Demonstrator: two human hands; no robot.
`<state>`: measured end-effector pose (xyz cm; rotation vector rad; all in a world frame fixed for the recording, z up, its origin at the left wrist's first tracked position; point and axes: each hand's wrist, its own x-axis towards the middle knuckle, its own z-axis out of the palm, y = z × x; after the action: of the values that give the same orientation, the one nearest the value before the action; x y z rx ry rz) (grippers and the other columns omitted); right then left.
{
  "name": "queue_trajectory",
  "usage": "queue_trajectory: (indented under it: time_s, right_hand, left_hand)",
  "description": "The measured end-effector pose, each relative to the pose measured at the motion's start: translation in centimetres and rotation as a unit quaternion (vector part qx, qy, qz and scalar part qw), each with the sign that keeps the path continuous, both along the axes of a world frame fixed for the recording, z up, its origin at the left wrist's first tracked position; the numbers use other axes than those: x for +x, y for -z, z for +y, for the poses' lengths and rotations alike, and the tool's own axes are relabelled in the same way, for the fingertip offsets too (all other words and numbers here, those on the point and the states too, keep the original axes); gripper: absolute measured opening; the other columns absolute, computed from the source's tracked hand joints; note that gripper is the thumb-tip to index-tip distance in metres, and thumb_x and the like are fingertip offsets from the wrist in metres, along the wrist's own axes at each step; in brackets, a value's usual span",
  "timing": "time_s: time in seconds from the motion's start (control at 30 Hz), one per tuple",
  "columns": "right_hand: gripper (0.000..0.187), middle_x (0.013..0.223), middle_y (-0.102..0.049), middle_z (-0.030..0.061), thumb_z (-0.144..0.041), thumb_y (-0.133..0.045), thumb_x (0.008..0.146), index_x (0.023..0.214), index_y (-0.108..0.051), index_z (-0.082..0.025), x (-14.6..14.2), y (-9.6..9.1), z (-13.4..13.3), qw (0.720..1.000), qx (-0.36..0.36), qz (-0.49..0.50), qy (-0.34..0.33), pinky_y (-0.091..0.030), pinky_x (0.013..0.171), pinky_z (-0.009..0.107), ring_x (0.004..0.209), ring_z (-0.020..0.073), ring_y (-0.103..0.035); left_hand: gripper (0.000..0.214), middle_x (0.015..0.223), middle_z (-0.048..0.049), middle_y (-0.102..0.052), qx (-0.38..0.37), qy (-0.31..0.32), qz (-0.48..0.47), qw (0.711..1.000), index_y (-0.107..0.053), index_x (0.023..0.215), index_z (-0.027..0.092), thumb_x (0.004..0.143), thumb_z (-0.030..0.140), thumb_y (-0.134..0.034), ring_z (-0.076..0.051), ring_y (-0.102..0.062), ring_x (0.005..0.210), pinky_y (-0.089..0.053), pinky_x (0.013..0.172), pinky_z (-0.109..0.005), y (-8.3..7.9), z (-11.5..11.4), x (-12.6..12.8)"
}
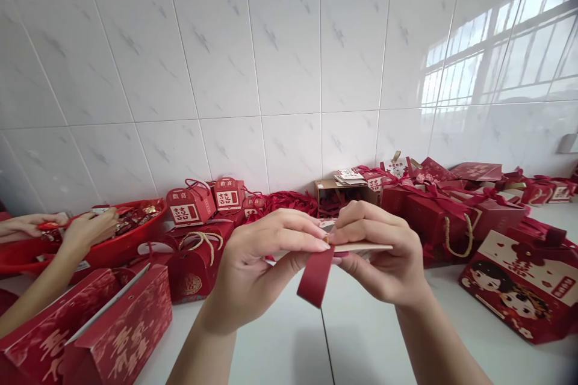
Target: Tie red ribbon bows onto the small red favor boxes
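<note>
In front of me, over the white table, my left hand (259,264) and my right hand (383,255) meet around a thin flat card (378,247) seen edge-on. A dark red ribbon loop (316,280) hangs from it between my fingers, with a small gold bit at its top. My left fingers and thumb pinch the card by the ribbon. On the other side, my right fingers lie over the card and the thumb presses from below. Most of the card's face is hidden by my hands.
At the left, another person's hands (93,228) reach into a red basin (153,216) of wrapped sweets. Red gift boxes (192,201) and upright red bags (121,325) stand nearby. A cardboard box (323,192) and many ribboned boxes (433,216) line the tiled wall. A printed box (515,289) lies right.
</note>
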<state>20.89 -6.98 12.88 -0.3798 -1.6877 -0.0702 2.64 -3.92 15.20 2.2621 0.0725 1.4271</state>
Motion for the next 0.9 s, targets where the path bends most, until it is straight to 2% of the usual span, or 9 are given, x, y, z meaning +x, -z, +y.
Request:
queue_trajectory:
  time_s: [0.1,0.23,0.4,0.5,0.6,0.7,0.77,0.83,0.9]
  right_hand:
    - [0.015,0.073,-0.064,0.0042,-0.012,-0.071,0.074,0.086,-0.071,-0.020,-0.2,0.1,0.0,1.000,-0.006,0.010,-0.008,-0.049,0.055,0.030,0.062,0.0161,-0.058]
    - [0.012,0.072,-0.063,0.0037,-0.013,-0.070,0.074,0.083,-0.071,-0.020,-0.8,0.1,0.1,0.999,-0.024,0.033,-0.015,-0.048,0.053,0.029,0.062,0.0153,-0.057]
    - [0.003,0.066,-0.059,0.0011,-0.018,-0.070,0.074,0.073,-0.069,-0.020,-1.7,0.0,0.2,0.993,-0.083,0.072,-0.029,-0.045,0.051,0.027,0.060,0.0138,-0.054]
    - [0.017,0.061,-0.053,-0.0008,-0.023,-0.070,0.076,0.061,-0.062,-0.018,-1.9,-0.1,0.3,0.982,-0.158,0.093,-0.047,-0.042,0.051,0.026,0.057,0.0118,-0.050]
    - [0.030,0.060,-0.049,-0.0020,-0.032,-0.072,0.075,0.054,-0.055,-0.017,-1.8,-0.2,0.6,0.966,-0.221,0.107,-0.078,-0.039,0.051,0.025,0.056,0.0108,-0.046]
    - [0.035,0.061,-0.047,-0.0028,-0.038,-0.075,0.071,0.054,-0.052,-0.017,-1.6,-0.1,1.1,0.955,-0.249,0.120,-0.104,-0.038,0.052,0.025,0.056,0.0102,-0.045]
    - [0.035,0.062,-0.048,-0.0032,-0.038,-0.076,0.070,0.055,-0.051,-0.017,-1.4,-0.1,1.3,0.949,-0.264,0.123,-0.122,-0.038,0.052,0.024,0.057,0.0098,-0.045]
    - [0.030,0.064,-0.050,-0.0027,-0.038,-0.074,0.073,0.062,-0.054,-0.018,-1.0,-0.1,1.4,0.939,-0.292,0.106,-0.145,-0.040,0.053,0.024,0.059,0.0102,-0.048]
    - [0.023,0.070,-0.055,-0.0015,-0.037,-0.071,0.076,0.076,-0.059,-0.018,-0.2,-0.2,1.3,0.933,-0.326,0.066,-0.136,-0.043,0.055,0.023,0.063,0.0112,-0.052]
  left_hand:
    - [0.023,0.091,-0.0026,-0.073,-0.021,0.015,0.000,1.000,-0.073,0.090,0.026,0.081,0.008,-0.064,-0.020,-0.067,0.090,-0.055,0.086,-0.038,0.0,0.0,-0.1]
    - [0.018,0.088,-0.0032,-0.071,-0.050,0.006,-0.010,0.999,-0.070,0.087,0.023,0.082,0.008,-0.060,-0.018,-0.067,0.086,-0.058,0.076,-0.030,0.3,-0.2,-0.2]
    - [0.018,0.083,0.0007,-0.069,-0.104,-0.030,-0.037,0.993,-0.062,0.090,0.024,0.079,0.010,-0.066,-0.014,-0.067,0.075,-0.058,0.066,-0.023,0.3,-0.3,-0.1]
    - [0.018,0.082,0.0009,-0.068,-0.109,-0.059,-0.034,0.992,-0.061,0.092,0.024,0.079,0.012,-0.065,-0.013,-0.067,0.071,-0.058,0.059,-0.021,0.3,-0.2,0.0]
    - [0.020,0.090,-0.0018,-0.070,-0.115,-0.072,-0.028,0.990,-0.062,0.098,0.024,0.081,0.016,-0.065,-0.016,-0.068,0.077,-0.059,0.063,-0.023,0.4,0.0,0.2]
    - [0.024,0.097,-0.0038,-0.070,-0.126,-0.082,-0.026,0.988,-0.062,0.104,0.023,0.081,0.020,-0.065,-0.018,-0.069,0.082,-0.060,0.070,-0.027,0.6,0.4,0.5]
    - [0.024,0.094,-0.0034,-0.071,-0.130,-0.085,-0.025,0.988,-0.062,0.105,0.022,0.081,0.021,-0.066,-0.018,-0.069,0.081,-0.060,0.069,-0.027,0.6,0.5,0.7]
    - [0.023,0.090,-0.0024,-0.071,-0.132,-0.089,-0.032,0.987,-0.063,0.103,0.022,0.080,0.022,-0.067,-0.018,-0.069,0.078,-0.060,0.067,-0.026,0.6,0.4,0.9]
    - [0.020,0.089,-0.0009,-0.070,-0.123,-0.109,-0.055,0.985,-0.064,0.099,0.022,0.079,0.021,-0.068,-0.017,-0.069,0.080,-0.060,0.070,-0.025,0.6,0.3,1.1]
